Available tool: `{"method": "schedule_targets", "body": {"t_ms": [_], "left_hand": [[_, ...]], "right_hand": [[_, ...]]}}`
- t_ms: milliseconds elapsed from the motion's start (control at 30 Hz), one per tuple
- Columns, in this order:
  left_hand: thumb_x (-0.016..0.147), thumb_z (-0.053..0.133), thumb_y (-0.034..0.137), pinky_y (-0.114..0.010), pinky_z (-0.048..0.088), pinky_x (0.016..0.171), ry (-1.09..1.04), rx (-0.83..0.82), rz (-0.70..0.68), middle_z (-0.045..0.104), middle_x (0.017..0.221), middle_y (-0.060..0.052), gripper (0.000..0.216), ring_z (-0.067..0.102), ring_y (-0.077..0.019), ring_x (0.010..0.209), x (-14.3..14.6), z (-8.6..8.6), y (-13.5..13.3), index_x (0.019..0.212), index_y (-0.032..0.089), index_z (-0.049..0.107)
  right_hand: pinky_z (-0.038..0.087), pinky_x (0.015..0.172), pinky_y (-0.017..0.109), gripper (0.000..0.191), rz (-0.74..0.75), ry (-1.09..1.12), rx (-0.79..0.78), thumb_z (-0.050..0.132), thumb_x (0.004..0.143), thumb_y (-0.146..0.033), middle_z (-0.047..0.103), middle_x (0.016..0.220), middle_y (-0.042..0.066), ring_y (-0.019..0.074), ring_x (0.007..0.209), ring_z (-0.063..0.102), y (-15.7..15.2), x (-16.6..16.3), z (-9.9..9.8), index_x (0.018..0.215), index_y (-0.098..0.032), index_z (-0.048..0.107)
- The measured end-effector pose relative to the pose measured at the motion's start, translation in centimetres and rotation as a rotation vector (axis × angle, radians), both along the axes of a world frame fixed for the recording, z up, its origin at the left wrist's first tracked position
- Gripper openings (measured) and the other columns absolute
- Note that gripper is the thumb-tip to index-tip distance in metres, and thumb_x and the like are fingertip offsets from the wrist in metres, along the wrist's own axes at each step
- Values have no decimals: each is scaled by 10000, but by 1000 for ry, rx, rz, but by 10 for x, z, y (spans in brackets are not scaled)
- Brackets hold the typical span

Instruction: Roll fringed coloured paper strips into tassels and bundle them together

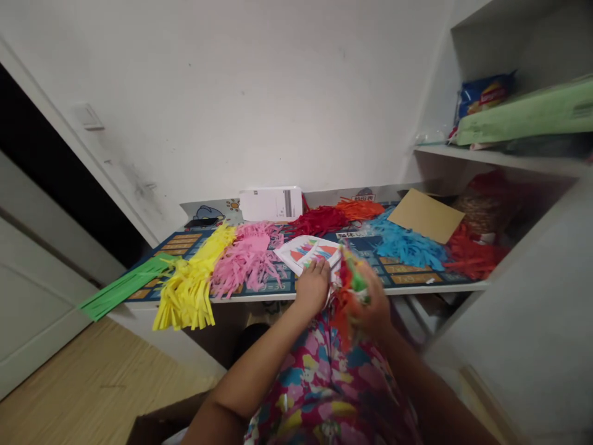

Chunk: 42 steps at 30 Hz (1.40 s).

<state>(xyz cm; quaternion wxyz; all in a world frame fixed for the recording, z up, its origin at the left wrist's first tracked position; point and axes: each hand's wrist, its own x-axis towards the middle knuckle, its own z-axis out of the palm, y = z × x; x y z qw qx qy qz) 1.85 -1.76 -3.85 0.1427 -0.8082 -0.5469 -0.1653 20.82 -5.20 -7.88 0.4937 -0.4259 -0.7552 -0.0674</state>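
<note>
At the table's front edge, my left hand (314,287) lies with its fingers on a white paper piece (290,252) with pointed corners and coloured shapes on it. My right hand (374,306), just right of it, is closed around a bunch of paper fringe (345,296) in red, orange and green. The bunch hangs past the edge over my lap and is blurred. Nearest to my hands on the tabletop are a pink fringe bundle (250,259), a dark red one (319,220) and a blue one (403,242).
Yellow fringe (192,281) and green strips (127,284) overhang the table (282,287) on the left. Orange fringe (359,209) and a white labelled package (271,204) lie along the wall. To the right are tan card (426,215), red fringe (475,253) and shelving (504,159).
</note>
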Motion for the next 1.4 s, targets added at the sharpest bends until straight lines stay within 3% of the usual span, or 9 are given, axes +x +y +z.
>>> {"method": "schedule_targets", "body": {"t_ms": [200, 400, 533, 733, 933, 1067, 1267, 1333, 1400], "left_hand": [[970, 467, 131, -366, 445, 1124, 22, 21, 9, 591, 1412, -174, 429, 547, -247, 1338, -5, 15, 4, 1392, 71, 523], [979, 448, 134, -404, 443, 1128, 50, 3, -1, 557, 1443, -186, 419, 520, -258, 1363, -4, 9, 5, 1387, 78, 522], [961, 462, 99, -413, 471, 1103, 92, 0, -20, 570, 1428, -187, 425, 524, -263, 1360, 0, 7, 2, 1380, 92, 531], [973, 450, 104, -383, 456, 1119, 125, -7, -20, 571, 1428, -184, 422, 528, -248, 1357, 2, 14, -3, 1388, 87, 527], [964, 471, 109, -391, 498, 1067, 131, -37, -12, 578, 1416, -202, 439, 547, -259, 1337, 8, 13, -9, 1400, 94, 513], [960, 485, 112, -402, 500, 1064, 132, -52, -21, 599, 1387, -209, 427, 558, -268, 1324, 13, 10, -11, 1384, 84, 529], [961, 502, 124, -415, 484, 1085, 101, -71, -42, 577, 1414, -199, 425, 531, -266, 1349, 17, 9, -15, 1385, 102, 528], [977, 481, 145, -424, 482, 1086, 92, -73, -44, 571, 1418, -206, 413, 533, -274, 1346, 17, 11, -16, 1384, 89, 527], [983, 476, 155, -426, 481, 1087, 93, -80, -54, 574, 1415, -204, 400, 541, -274, 1339, 17, 12, -16, 1373, 89, 537]], "right_hand": [[486, 1022, 488, 552, -47, -425, 29, 447, 911, -95, 497, 1456, 221, 313, 1306, 504, 3, -17, -31, 1463, -116, 447], [516, 927, 454, 484, -92, -722, -438, 402, 935, -96, 547, 1422, 201, 316, 1186, 593, -4, -24, 33, 1395, -149, 542], [535, 803, 325, 324, -17, -728, -600, 538, 862, -158, 737, 1066, 154, 251, 920, 706, 12, -28, 80, 1137, -168, 708], [520, 796, 317, 221, 32, -630, -698, 612, 794, -193, 760, 960, 154, 271, 908, 721, 32, -27, 100, 957, -163, 758], [511, 847, 335, 413, -126, -354, -685, 582, 846, -211, 684, 1172, 240, 288, 1030, 687, 38, -28, 85, 1230, -60, 610], [478, 959, 332, 567, -65, -261, -616, 658, 816, -263, 615, 1316, 188, 246, 1169, 619, 21, -20, 63, 1339, -101, 511], [275, 1086, 645, 763, -304, -119, -245, 694, 784, -581, 331, 1577, 204, 444, 1413, 324, -33, -16, 15, 1420, -214, 487], [215, 1095, 694, 804, -275, -216, -232, 731, 760, -516, 268, 1613, 186, 479, 1451, 222, -39, -18, 2, 1462, -238, 455], [281, 1098, 639, 717, -215, -261, -306, 680, 803, -333, 310, 1598, 178, 435, 1428, 311, -30, -13, 0, 1475, -235, 452]]}}
